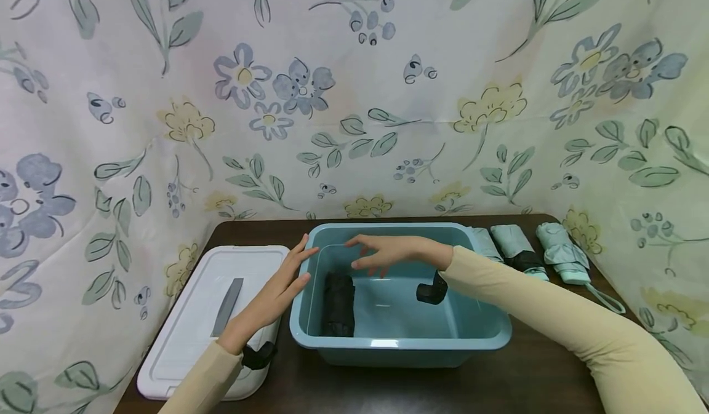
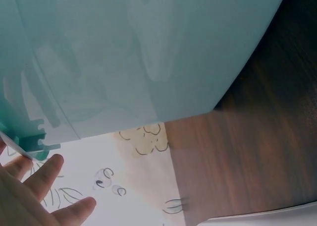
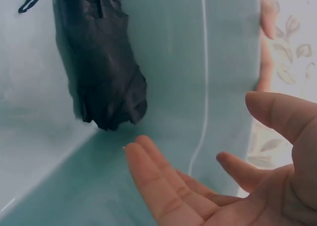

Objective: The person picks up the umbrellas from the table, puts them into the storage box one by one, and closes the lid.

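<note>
A blue-green plastic bin (image 1: 410, 344) stands in the middle of the table. Along its inner left side lies a folded black umbrella (image 1: 338, 306), whose wrist loop shows in the right wrist view. My left hand (image 1: 271, 294) is at the bin's left rim, fingers spread, with the fingertips (image 2: 49, 169) by the far corner outside. Over the back left part of the bin hovers my right hand (image 1: 390, 252), its fingers loosely bent and holding nothing. In the right wrist view, the fingertips (image 3: 136, 151) are just short of the black umbrella's end.
Left of the bin lies a white lid (image 1: 188, 315) with a grey handle strip (image 1: 228, 306). Several folded pale green umbrellas lie at the back right, among them one with a black band (image 1: 517, 248) and one with a loop (image 1: 562, 251). A floral curtain (image 1: 354, 94) hangs behind.
</note>
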